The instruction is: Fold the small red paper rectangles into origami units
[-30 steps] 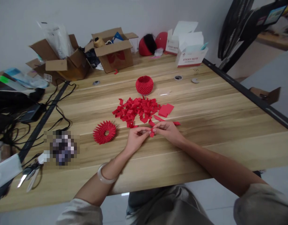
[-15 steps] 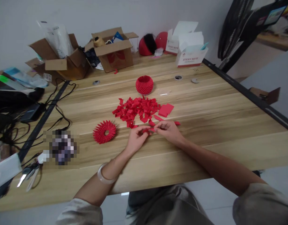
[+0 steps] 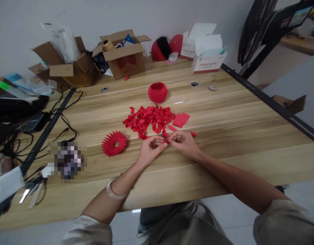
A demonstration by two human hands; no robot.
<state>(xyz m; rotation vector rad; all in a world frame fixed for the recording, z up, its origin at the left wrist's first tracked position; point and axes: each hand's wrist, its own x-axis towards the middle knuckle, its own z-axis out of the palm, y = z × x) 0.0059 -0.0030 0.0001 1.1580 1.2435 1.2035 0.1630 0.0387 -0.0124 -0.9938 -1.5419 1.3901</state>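
Between my two hands is a small strip of red paper [image 3: 166,141], mostly covered by the fingers. My left hand [image 3: 151,149] pinches its left end with thumb and fingertips. On its right end, the fingers of my right hand [image 3: 183,143] are closed. Just beyond the hands lies a loose pile of folded red paper pieces [image 3: 149,118]. A stack of red paper slips [image 3: 181,119] rests right of the pile. To the left is a flat spiky ring of folded red paper [image 3: 114,143]. Behind the pile stands a round red paper bowl [image 3: 157,92].
Cardboard boxes [image 3: 126,61] and white sticky note boxes [image 3: 209,63] line the back of the wooden table [image 3: 223,112]. Black cables [image 3: 61,119] and scissors [image 3: 35,190] lie at the left. A black fan [image 3: 253,34] stands at the back right.
My left thumb has stretched out further right along the red paper strip, close to the right fingertips. Less of the strip shows now. The other things have stayed in place.
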